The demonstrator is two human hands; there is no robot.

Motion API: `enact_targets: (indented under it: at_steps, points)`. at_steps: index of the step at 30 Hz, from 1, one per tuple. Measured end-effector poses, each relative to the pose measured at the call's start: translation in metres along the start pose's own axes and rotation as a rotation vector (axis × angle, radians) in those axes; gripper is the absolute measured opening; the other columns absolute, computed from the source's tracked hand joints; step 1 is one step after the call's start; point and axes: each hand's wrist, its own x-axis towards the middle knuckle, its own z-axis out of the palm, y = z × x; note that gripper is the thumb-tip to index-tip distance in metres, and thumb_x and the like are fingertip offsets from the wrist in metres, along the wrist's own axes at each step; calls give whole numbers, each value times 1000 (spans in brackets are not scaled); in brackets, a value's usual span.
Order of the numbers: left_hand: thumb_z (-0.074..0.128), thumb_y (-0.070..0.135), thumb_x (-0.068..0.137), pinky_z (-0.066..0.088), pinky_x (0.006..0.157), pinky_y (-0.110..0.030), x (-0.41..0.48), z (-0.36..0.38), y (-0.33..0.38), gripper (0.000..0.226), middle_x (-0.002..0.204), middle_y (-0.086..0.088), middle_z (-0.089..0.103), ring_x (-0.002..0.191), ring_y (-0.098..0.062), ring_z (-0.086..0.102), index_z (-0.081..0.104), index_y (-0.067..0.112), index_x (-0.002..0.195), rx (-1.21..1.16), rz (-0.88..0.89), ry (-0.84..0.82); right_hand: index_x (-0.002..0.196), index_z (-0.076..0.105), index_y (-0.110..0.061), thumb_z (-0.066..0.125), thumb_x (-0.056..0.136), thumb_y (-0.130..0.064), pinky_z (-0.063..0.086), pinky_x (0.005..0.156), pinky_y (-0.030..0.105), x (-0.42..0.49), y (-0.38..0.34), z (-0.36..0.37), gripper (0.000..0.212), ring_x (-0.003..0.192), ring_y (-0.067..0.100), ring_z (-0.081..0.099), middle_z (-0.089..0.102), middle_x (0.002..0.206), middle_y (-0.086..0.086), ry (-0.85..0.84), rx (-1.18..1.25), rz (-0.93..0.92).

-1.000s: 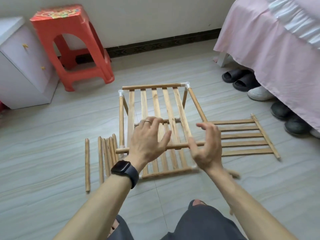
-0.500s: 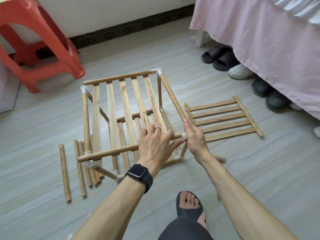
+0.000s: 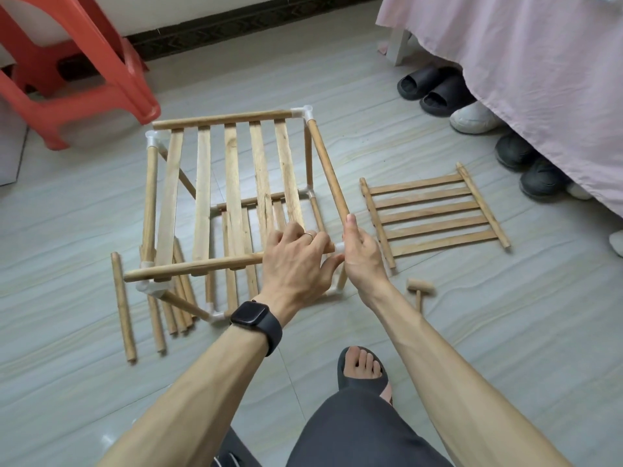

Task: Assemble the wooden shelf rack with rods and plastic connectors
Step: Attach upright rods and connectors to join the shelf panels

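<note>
- Rack [image 3: 232,170]: standing on tiled floor [image 3: 438,315], between loose rods [image 3: 123,305] and slatted panel [image 3: 435,210]
- Left hand [image 3: 296,261]: fingers curled over front rod [image 3: 192,266]
- Right hand [image 3: 362,254]: pinching white corner connector [image 3: 338,246] beside it

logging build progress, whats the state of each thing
light wooden slatted shelf rack, partly assembled, upright
left hand, grips its front rod
right hand, grips end of right side rod
separate wooden slat panel, flat on floor
spare wooden rods, loose on floor
small wooden mallet, lying on floor
</note>
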Motion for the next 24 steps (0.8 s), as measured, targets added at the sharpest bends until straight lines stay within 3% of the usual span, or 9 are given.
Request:
enact_targets:
  at_steps: [3, 7, 12, 14, 16, 20, 24]
  points:
    - [56, 52, 90, 39, 74, -39, -6, 1, -2, 31, 77, 8, 70, 87, -24, 56, 67, 24, 83, 6, -13, 18, 96, 67, -18, 34, 100, -69, 54, 79, 26, -3, 5, 6, 60, 92, 13, 70, 74, 91, 2, 15, 7, 1]
    - [49, 49, 91, 38, 67, -35, -14, 4, -5, 34, 69, 7, 68, 80, -23, 56, 65, 22, 77, 26, 5, 65, 87, 62, -32, 35, 99, -70, 48, 69, 12, -6, 6, 15, 48, 88, 1, 66, 69, 92, -11, 49, 47, 9]
    - [51, 39, 92, 36, 65, -35, -21, 9, -10, 31, 64, 4, 65, 75, -24, 57, 62, 18, 72, 71, 48, 148, 98, 64, -21, 37, 97, -72, 58, 77, 35, -14, 11, 28, 58, 82, 19, 71, 70, 79, -1, 94, 79, 29]
    - [46, 37, 92, 36, 66, -36, -21, 6, -7, 33, 63, 0, 65, 75, -26, 58, 63, 16, 73, 70, 31, 146, 104, 65, -20, 37, 96, -73, 55, 72, 28, -14, 10, 31, 60, 76, 10, 70, 70, 71, -9, 104, 75, 41]
    - [42, 37, 93, 38, 67, -37, -19, 3, -5, 37, 64, -2, 67, 77, -28, 58, 65, 14, 77, 76, 19, 113, 109, 64, -22, 36, 96, -74, 50, 69, 20, -11, 10, 29, 61, 77, 4, 70, 73, 79, -9, 74, 50, 51]
    - [46, 45, 94, 40, 68, -37, -15, 1, -12, 34, 77, 1, 69, 84, -26, 57, 63, 17, 89, 81, 114, 38, 118, 64, -19, 33, 96, -75, 52, 75, 21, -7, 10, 18, 68, 87, 5, 72, 78, 92, -3, -19, -22, 48]
    - [54, 38, 100, 46, 79, -37, -28, -4, -41, 28, 116, -1, 64, 98, -25, 58, 59, 20, 120, 87, 287, 36, 120, 62, -17, 29, 101, -68, 41, 74, 12, -10, 4, 16, 63, 96, 4, 64, 72, 101, -5, 71, -30, 14]
